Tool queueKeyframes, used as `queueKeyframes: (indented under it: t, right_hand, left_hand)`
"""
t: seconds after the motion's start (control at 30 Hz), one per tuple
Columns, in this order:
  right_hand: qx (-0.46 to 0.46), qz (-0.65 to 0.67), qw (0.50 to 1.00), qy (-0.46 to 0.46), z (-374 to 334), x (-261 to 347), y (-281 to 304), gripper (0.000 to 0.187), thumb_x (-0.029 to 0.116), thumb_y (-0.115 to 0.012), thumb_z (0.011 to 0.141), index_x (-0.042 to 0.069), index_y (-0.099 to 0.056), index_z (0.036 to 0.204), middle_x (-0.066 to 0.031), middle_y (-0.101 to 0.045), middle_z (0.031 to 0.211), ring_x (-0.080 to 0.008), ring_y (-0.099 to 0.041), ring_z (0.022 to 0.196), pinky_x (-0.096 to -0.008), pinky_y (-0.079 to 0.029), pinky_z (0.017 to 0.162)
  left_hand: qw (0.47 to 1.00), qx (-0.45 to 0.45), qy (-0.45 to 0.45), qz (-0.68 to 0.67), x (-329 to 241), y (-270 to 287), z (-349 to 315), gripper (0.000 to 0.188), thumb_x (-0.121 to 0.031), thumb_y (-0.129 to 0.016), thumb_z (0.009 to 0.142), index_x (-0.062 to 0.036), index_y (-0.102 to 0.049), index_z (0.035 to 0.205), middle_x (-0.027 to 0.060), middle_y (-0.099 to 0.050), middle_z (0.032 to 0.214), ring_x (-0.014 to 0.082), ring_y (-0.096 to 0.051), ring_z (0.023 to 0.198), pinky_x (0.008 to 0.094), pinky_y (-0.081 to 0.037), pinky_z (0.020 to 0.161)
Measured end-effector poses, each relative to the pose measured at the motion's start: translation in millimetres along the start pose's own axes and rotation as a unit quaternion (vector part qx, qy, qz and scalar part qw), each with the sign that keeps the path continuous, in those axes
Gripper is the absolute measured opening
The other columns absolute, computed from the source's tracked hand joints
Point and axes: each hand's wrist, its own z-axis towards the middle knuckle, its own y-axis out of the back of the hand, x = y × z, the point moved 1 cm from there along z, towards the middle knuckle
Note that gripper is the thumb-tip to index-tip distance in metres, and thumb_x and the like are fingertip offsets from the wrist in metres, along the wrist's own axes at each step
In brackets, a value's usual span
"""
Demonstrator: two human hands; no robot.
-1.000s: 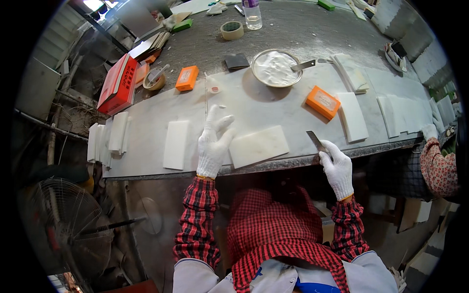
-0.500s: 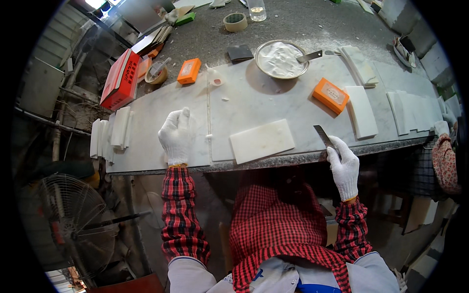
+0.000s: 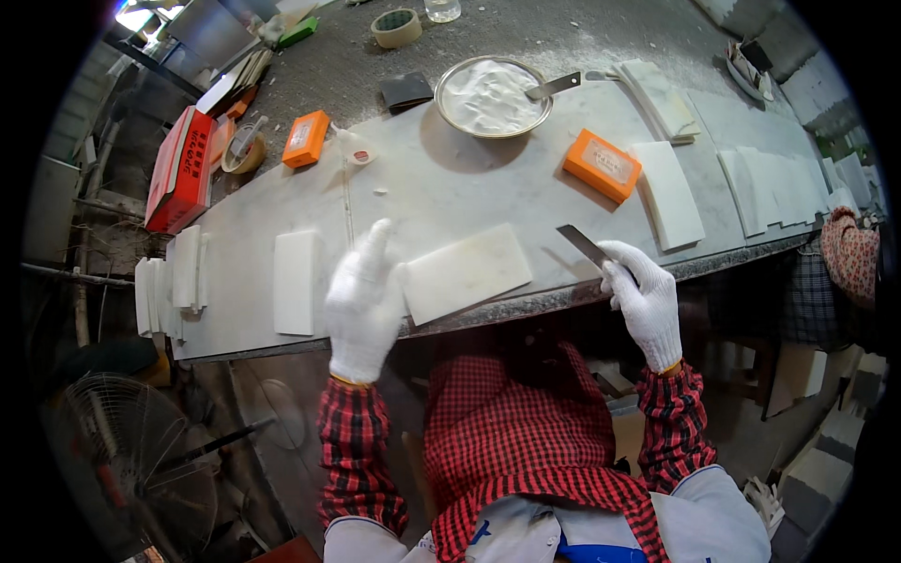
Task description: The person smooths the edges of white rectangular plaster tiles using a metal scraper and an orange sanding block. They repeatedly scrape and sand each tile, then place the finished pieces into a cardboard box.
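Observation:
Both my hands wear white knitted gloves. My left hand [image 3: 361, 305], slightly smeared by motion, is open at the left end of a white stone slab [image 3: 469, 274]; I cannot tell whether it touches it. Left of that hand a narrow white slab [image 3: 297, 281] lies flat on the marble worktop [image 3: 249, 324]. My right hand [image 3: 645, 302] is closed on a thin flat metal scraper [image 3: 582, 244], whose blade points up and left over the worktop, right of the tilted slab. Farther back, a metal bowl [image 3: 496, 134] of white paste [image 3: 488, 94] holds a putty knife [image 3: 556, 85].
Orange boxes [image 3: 603, 166] [image 3: 306, 139] and a red box [image 3: 181, 171] stand on the worktop. White slabs are stacked at left [image 3: 190, 270] and right [image 3: 668, 195]. Tape [image 3: 396, 30] lies at the back. A fan [image 3: 136, 460] stands below left; another person's sleeve [image 3: 852, 253] shows far right.
My left hand has opened and moved right toward the tilted slab, uncovering the narrow slab. The scraper has tilted flatter to the left. The whole view has shifted.

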Motion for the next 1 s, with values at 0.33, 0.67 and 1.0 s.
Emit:
queueKeyframes:
  t: [0.33,0.67,1.0]
  right_hand:
    - [0.18,-0.102,0.969,0.137,67.3,30.5,-39.7,0.024,0.007,-0.068,0.093,0.002,-0.075,0.115,-0.02,-0.075,0.097,-0.0318,-0.073,0.086,-0.0364,-0.057,0.079]
    - [0.227,-0.122,0.937,0.235,97.6,14.7,-52.3,0.03,0.006,-0.068,0.086,0.011,-0.078,0.115,-0.0142,-0.077,0.103,-0.0339,-0.072,0.091,-0.0378,-0.057,0.08]
    - [0.17,-0.245,0.907,0.298,90.0,23.6,-60.9,0.024,0.013,-0.075,0.088,0.013,-0.08,0.111,-0.0104,-0.077,0.093,-0.0291,-0.074,0.083,-0.0364,-0.058,0.074]
  left_hand:
    - [0.991,0.111,-0.06,-0.05,-43.0,-38.4,5.5,0.088,-0.028,-0.095,0.068,-0.0051,-0.058,0.145,0.0153,-0.061,0.142,0.0398,-0.052,0.138,0.0508,-0.041,0.117]
    - [0.982,0.19,-0.019,0.016,-39.7,-47.4,10.0,0.106,-0.039,-0.096,0.064,-0.0109,-0.046,0.155,0.0116,-0.047,0.139,0.0345,-0.044,0.131,0.0501,-0.038,0.112]
    - [0.981,0.192,-0.026,0.026,-40.3,-48.3,11.6,0.101,-0.04,-0.094,0.065,-0.0083,-0.051,0.15,0.0108,-0.051,0.131,0.0335,-0.048,0.126,0.0497,-0.039,0.107]
